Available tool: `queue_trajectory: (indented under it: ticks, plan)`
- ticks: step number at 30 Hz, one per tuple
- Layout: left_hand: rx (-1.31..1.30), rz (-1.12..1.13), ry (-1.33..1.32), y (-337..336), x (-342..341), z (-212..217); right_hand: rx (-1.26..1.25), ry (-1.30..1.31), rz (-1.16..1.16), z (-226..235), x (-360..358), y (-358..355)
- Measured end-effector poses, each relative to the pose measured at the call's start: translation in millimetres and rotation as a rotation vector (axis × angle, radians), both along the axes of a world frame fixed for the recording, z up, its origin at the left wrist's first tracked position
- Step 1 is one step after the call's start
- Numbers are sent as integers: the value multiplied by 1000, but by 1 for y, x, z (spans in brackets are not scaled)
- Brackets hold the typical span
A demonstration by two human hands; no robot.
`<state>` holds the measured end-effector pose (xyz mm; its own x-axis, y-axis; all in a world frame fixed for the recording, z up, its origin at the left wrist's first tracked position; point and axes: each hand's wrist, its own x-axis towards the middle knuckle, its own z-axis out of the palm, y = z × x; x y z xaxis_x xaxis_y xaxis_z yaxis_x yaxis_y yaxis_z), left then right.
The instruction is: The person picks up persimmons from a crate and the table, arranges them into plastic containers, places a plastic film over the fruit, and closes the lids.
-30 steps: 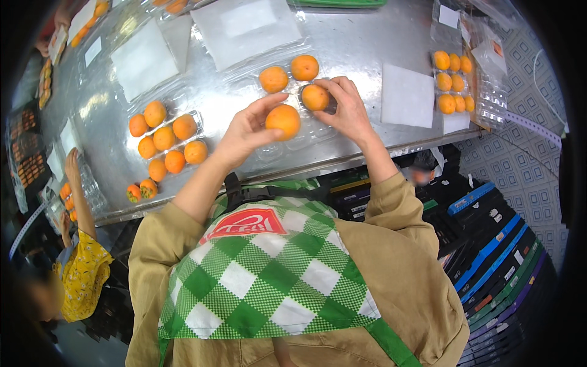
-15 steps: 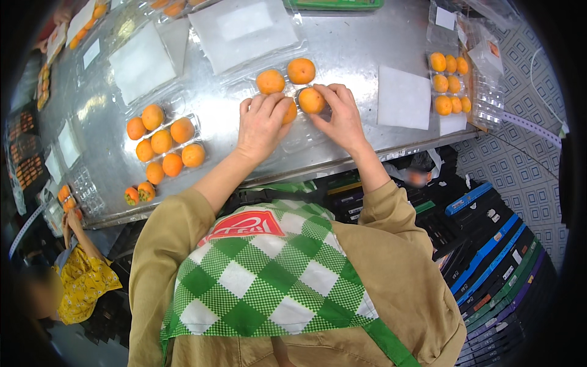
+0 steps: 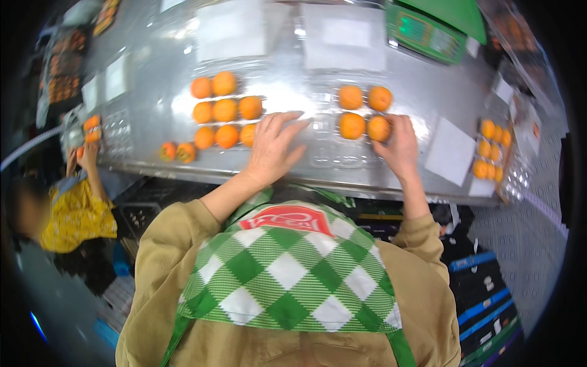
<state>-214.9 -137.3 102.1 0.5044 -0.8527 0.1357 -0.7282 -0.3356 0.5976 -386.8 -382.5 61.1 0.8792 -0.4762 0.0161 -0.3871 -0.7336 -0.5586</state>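
Note:
Four-sided clear plastic tray (image 3: pixel 321 150) holds two rows of orange persimmons, two in each row, on its far right part. My right hand (image 3: pixel 402 147) has thumb and fingers around the near right persimmon (image 3: pixel 379 128), which sits in the tray. My left hand (image 3: pixel 273 147) is over the table with its fingers spread and nothing in them. It is closest to a persimmon (image 3: pixel 247 134) at the near right corner of another group, and partly covers it. That group of several persimmons (image 3: pixel 225 111) lies in rows in a clear tray to the left.
Two loose persimmons (image 3: pixel 177 151) lie near the table's front edge. White sheets (image 3: pixel 451 151) and a green scale (image 3: pixel 428 30) are on the metal table (image 3: pixel 159 116). A filled tray (image 3: pixel 489 150) stands far right. At left, a person in yellow (image 3: pixel 79 208) handles fruit.
The view has shifted, so the table appears further right. My left hand has let go of a persimmon in the tray and moved left toward the other group. My right hand stays at its persimmon.

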Motion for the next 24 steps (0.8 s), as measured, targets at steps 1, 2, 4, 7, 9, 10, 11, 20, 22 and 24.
queue_trajectory:
  ticks: [1,2,4,7,9,10,11,20,22,24]
  plan:
    - [0,33,18,12,3,1,-2,22,6,1,0,-3]
    - [6,81,27,25,5,2,96,3,19,3,2,-8]
    - [-11,172,79,49,5,1,272,-12,33,12,4,-19]
    - [-43,291,58,77,16,-3,162,13,-162,21,29,-23]
    - [-61,387,71,93,27,-9,62,83,-162,13,41,-20]
    - [-60,412,80,99,34,-9,8,119,-164,7,47,-20]
    - [-71,435,81,106,42,-11,-41,153,-166,0,51,-19]
    - [-120,533,157,180,114,-31,-98,302,-135,1,62,-32]
    - [-99,508,189,187,124,-33,-214,281,-117,10,67,-25]
    - [-54,471,205,188,129,-35,-415,198,-117,21,80,-7]
